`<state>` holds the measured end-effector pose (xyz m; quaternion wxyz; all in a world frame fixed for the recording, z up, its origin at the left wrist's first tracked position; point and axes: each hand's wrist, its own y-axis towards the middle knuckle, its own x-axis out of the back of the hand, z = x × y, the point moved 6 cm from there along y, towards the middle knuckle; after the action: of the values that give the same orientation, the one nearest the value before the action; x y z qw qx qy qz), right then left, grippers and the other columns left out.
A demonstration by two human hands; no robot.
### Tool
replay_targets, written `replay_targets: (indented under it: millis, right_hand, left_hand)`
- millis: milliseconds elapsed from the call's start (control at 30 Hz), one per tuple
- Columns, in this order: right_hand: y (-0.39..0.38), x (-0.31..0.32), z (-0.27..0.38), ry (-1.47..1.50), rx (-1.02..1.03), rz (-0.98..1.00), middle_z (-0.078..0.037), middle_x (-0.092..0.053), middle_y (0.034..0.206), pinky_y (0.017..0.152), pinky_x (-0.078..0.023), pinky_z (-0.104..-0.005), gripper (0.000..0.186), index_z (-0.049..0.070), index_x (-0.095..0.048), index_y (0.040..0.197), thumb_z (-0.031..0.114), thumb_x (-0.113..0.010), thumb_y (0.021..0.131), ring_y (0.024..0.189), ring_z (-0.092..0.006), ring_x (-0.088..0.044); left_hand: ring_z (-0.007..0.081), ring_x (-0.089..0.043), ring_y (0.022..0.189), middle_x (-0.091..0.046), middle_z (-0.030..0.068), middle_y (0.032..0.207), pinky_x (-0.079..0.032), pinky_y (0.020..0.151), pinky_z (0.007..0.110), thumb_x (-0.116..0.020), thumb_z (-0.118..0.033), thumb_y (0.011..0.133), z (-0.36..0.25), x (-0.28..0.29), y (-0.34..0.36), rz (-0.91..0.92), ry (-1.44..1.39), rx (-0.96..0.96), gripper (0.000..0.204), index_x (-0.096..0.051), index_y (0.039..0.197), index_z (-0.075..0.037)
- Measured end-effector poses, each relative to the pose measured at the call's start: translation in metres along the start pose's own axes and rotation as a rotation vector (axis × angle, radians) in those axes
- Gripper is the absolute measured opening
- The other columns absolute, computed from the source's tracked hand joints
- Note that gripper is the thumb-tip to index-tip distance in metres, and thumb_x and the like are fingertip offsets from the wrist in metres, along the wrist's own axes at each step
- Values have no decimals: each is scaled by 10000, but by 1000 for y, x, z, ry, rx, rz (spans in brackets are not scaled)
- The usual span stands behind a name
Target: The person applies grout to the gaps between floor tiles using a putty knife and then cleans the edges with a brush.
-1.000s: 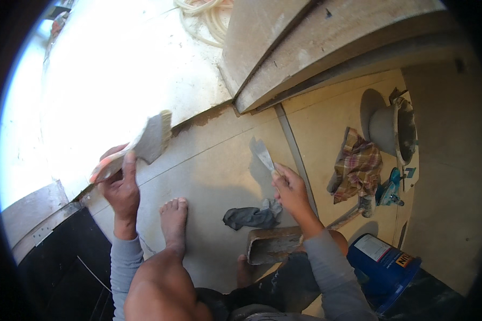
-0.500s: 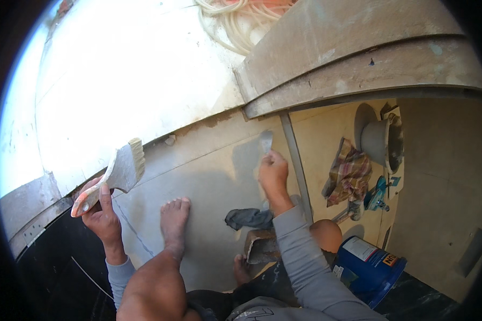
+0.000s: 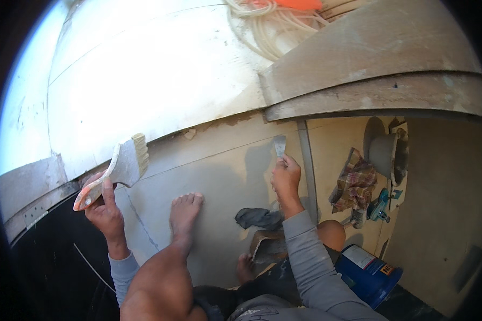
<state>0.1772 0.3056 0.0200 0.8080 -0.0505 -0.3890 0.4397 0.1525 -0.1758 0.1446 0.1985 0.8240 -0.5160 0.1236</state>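
Note:
My left hand grips a wide paintbrush by its pale, orange-marked handle, bristles pointing right, beside a bright white raised edge. My right hand holds a small metal scraper with its blade pointing away from me, over the grey tiles just left of a metal strip; whether the blade touches the floor I cannot tell. A dark cloth and a grimy rectangular trough lie near my right forearm. My bare foot rests on the tiles between my hands.
At right are a plaid cloth, a grey bucket on its side, a teal tool and a blue bucket. Pale coiled hose lies above, beside stepped boards. A black surface fills the lower left.
My right hand has moved up, away from me, with the scraper. My left hand with the brush has moved down and slightly left, then a little rightward. The view has shifted, showing more hose.

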Motion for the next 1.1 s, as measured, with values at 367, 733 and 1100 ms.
replay_targets:
  millis: [367, 733, 1100]
  right_hand:
    - [-123, -91, 46, -5, 84, 112, -283, -623, 1040, 852, -475, -392, 354, -101, -523, 1189, 128, -481, 922, 986, -380, -618]
    - [-144, -109, 22, -81, 189, 286, -67, -583, 734, 483, -462, -276, 396, -6, -486, 1303, 189, -481, 958, 547, -126, -545]
    - [-142, -105, 21, -35, 107, 316, -222, -626, 1108, 882, -472, -369, 355, -47, -573, 1180, 186, -542, 914, 1019, -330, -618]
  left_hand:
    - [134, -592, 939, -619, 90, 1024, -497, 834, 263, -593, -12, 900, -19, 6, -5, -47, -133, 92, 182, -569, 1074, 38]
    - [136, -597, 923, -621, 102, 1028, -510, 801, 259, -594, -38, 908, -16, 28, -9, -98, -78, 51, 211, -555, 1100, 40]
    - [139, -598, 929, -622, 109, 1031, -502, 806, 258, -595, -30, 905, -7, 40, -13, -147, -85, 96, 207, -551, 1095, 40]
